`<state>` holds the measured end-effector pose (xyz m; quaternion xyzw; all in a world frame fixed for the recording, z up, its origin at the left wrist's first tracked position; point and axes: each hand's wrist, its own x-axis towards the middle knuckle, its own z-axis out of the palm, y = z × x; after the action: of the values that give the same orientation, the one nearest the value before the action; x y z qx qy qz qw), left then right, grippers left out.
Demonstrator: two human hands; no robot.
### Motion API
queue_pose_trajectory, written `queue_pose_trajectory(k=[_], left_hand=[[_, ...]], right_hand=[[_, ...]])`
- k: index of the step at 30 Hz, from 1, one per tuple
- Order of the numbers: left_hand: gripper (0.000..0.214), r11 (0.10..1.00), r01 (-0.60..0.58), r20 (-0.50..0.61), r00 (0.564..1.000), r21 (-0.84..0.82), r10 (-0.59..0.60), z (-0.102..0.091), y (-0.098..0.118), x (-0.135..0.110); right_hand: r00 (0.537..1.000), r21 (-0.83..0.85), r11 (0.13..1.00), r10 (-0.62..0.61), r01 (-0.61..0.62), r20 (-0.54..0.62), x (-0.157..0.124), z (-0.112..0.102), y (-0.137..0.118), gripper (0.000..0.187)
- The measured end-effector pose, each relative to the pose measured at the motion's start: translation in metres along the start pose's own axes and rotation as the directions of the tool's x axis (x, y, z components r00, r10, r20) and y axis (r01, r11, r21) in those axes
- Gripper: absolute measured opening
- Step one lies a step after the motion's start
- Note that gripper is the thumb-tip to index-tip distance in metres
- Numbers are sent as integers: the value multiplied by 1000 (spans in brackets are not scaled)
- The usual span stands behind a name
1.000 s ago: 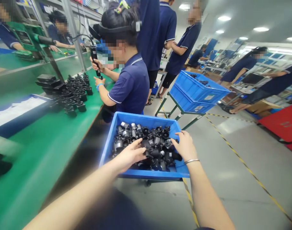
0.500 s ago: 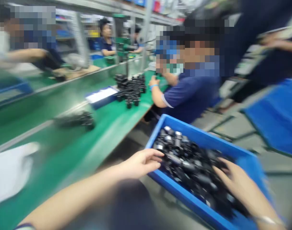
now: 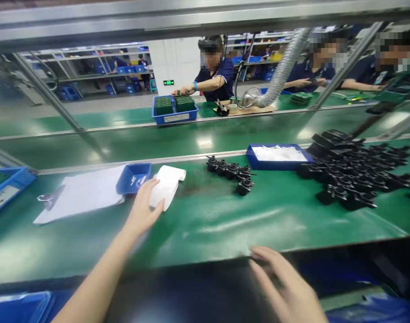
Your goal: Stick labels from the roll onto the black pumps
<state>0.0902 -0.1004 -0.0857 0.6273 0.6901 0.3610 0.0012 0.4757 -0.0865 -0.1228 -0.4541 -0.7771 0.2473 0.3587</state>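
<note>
My left hand (image 3: 146, 211) reaches over the green worktop, its thumb and fingers around the near side of a white sheet of paper (image 3: 167, 181) with a curled edge. Behind that hand is a small blue tray (image 3: 134, 177) with small bits inside, beside a clipboard with white papers (image 3: 90, 195). My right hand (image 3: 282, 282) is at the table's front edge, blurred, its fingers curled. Something dark shows between its thumb and fingers, but I cannot make out what. Several black plastic parts (image 3: 232, 170) stand in a short row on the worktop.
A large cluster of black parts (image 3: 356, 170) stands at right, next to a blue box with white papers (image 3: 275, 154). At left is a blue bin (image 3: 9, 188). Across the metal-framed divider, a person (image 3: 218, 74) handles green boards in a blue tray (image 3: 176, 117).
The view has swung left from the blue crate of black parts to the worktop. My right hand has left the crate; my left hand has moved from its rim to the white paper.
</note>
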Motion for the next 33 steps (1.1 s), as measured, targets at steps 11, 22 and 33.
queue_pose_trajectory(k=[11,22,33], left_hand=[[64,987,-77,194,980,138,49,-2,-51,-18],[44,856,176,244,968,-487,-61,-4,-21,9],[26,326,360,241,904,-874,-354,13,-17,41]], right_hand=[[830,-4,895,-413,447,375,142,179,-95,80],[902,359,918,-291,170,318,172,177,-67,30],[949,397,917,-99,-30,300,162,172,-55,67]])
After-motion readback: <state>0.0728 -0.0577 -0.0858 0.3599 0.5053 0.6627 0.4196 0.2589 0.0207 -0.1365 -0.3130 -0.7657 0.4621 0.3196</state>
